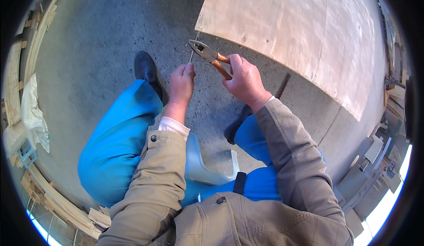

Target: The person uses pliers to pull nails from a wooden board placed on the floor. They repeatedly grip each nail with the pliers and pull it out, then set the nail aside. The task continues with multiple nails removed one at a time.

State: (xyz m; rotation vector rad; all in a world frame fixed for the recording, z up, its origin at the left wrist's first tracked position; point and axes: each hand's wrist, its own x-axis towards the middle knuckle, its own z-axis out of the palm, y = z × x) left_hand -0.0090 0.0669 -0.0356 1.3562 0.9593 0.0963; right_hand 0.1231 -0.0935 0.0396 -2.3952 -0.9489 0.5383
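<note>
Right hand grips orange-handled pliers, jaws open beside thin wire pinched in left hand.

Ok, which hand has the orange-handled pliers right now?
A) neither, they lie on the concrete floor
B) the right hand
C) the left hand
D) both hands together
B: the right hand grips the orange handles of the pliers, whose jaws stand open, while the left hand pinches a thin wire beside them.
</note>
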